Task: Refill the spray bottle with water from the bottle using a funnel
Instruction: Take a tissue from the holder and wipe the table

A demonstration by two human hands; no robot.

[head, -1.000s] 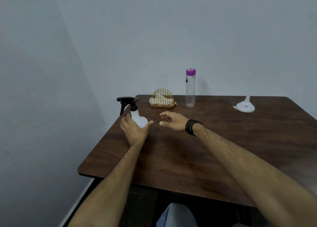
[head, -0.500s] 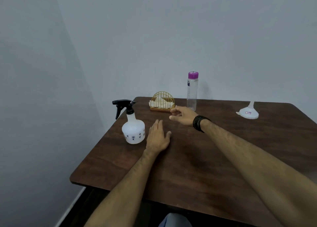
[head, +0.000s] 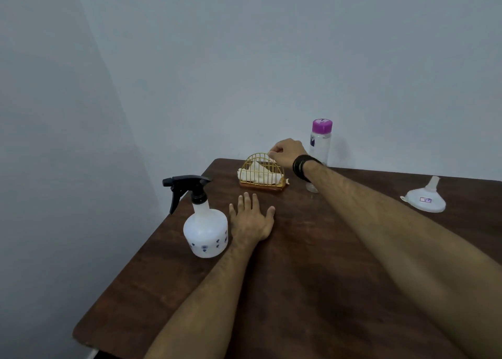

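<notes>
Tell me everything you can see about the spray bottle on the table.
The white translucent plastic spray bottle has a round squat body with small dark blue prints near its base, a narrow neck and a black trigger head pointing left. It stands upright, head still screwed on, near the left edge of the dark wooden table. The left hand lies flat beside it, not gripping.

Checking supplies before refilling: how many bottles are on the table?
2. The spray bottle stands near the left edge beside the left hand; the purple-capped water bottle stands at the back, partly behind the right wrist.

The white spray bottle [head: 205, 229] with a black top stands just left of the left grip [head: 252, 220]. The clear bottle [head: 320, 144] with a purple cap stands behind the right grip [head: 288, 152]. The white funnel [head: 425, 200] sits upside down, far right.
</notes>
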